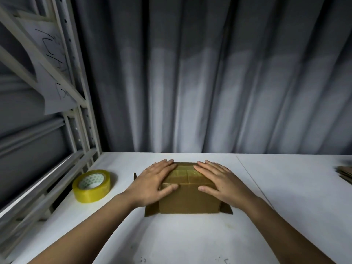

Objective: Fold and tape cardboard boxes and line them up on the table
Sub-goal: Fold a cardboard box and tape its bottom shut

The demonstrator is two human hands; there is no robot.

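1. The cardboard box [187, 195] is sitting near the middle of the white table [285, 187], taped face up, with loose flaps sticking out at the bottom on both sides.
2. Both hands are lying flat on top of it: the left hand [154, 180] is covering the left half and the right hand [217, 180] the right, fingers straight and spread, gripping nothing. The thumbs are hanging over the near edge.
3. Looks to me like the tape-smoothing step, so press out from the centre seam toward the edges; that's how the bubbles get pushed out instead of trapped.
4. I'd be keeping the palms heavy and even, since a box this light is probably sliding if one side pushes harder.
5. Also run the thumbs along that near edge, where the tape is wrapping over the corner.
6. The tape roll [91, 185] is waiting to the left of the box, and a stack of what seems to be flat cardboard [345, 173] is sitting at the far right edge.
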